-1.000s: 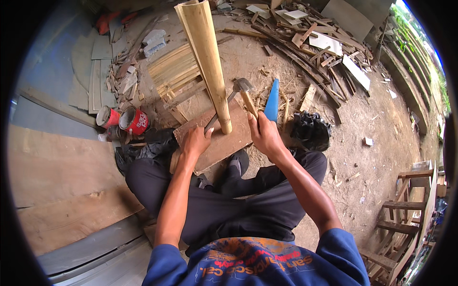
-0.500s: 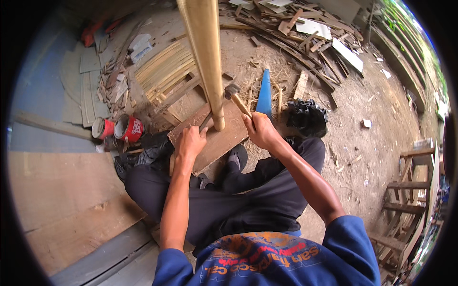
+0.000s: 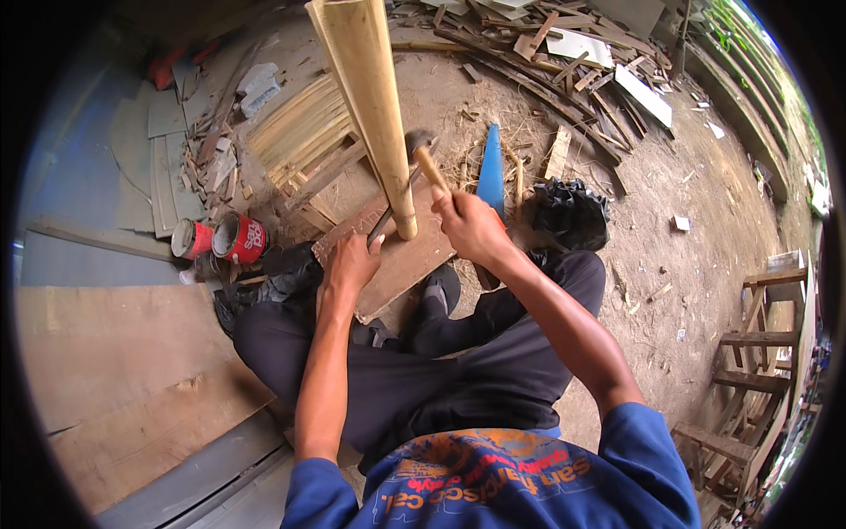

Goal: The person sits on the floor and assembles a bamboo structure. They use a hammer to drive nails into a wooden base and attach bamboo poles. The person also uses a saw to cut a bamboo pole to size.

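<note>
An upright bamboo pole (image 3: 368,110) rests its lower end on a thick brown wooden board (image 3: 419,260) between my bent legs. My left hand (image 3: 349,266) is closed around a dark narrow blade (image 3: 380,226) set against the bamboo near its lower end; the pole hides part of this blade, and its exact kind is unclear. In my right hand (image 3: 471,227) is a hammer (image 3: 431,167), gripped by its wooden handle. The dark hammer head is raised just right of the pole, close to it.
Beyond the board lie a blue handsaw blade (image 3: 492,172), a black plastic bag (image 3: 570,214) and bamboo strips (image 3: 304,132). Two red cans (image 3: 238,238) stand at left. Scrap wood (image 3: 582,75) is heaped at far right, and a wooden frame (image 3: 758,339) stands at right.
My right hand has moved slightly up and left, bringing the hammer head higher. The pole's top has tilted a little to the left. My left hand keeps its place.
</note>
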### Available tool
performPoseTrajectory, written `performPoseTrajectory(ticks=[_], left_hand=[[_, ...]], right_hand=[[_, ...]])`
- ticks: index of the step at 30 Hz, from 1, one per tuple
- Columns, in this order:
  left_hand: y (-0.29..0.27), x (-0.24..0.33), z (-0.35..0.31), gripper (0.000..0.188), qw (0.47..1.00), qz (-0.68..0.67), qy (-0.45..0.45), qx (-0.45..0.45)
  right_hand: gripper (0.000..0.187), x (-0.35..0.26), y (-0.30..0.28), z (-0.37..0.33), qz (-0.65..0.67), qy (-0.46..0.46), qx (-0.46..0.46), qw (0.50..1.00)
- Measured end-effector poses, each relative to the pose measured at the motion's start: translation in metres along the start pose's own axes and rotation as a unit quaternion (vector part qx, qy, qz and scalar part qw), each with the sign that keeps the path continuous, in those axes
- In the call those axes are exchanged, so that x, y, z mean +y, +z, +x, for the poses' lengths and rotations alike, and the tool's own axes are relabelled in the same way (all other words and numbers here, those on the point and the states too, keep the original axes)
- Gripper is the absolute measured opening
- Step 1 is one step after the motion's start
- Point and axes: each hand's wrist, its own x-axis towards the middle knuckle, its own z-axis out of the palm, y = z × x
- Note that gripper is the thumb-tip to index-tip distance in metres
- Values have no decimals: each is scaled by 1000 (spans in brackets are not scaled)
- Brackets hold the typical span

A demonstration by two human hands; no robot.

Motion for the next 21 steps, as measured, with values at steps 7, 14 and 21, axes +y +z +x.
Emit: performPoseTrajectory(ticks=[7,14,21], left_hand=[[1,5,-7,36,999,-4,-46,-26],[-2,-7,-1,35,999,-19,-41,-10],[2,-11,9,37,998,-4,-52,-26]], right_hand=[[37,-25,-6,-2,182,-267,149,935],[41,39,1,-32,-76,-1,-32,997],[39,-5,-8,-27,86,-70,36,993]])
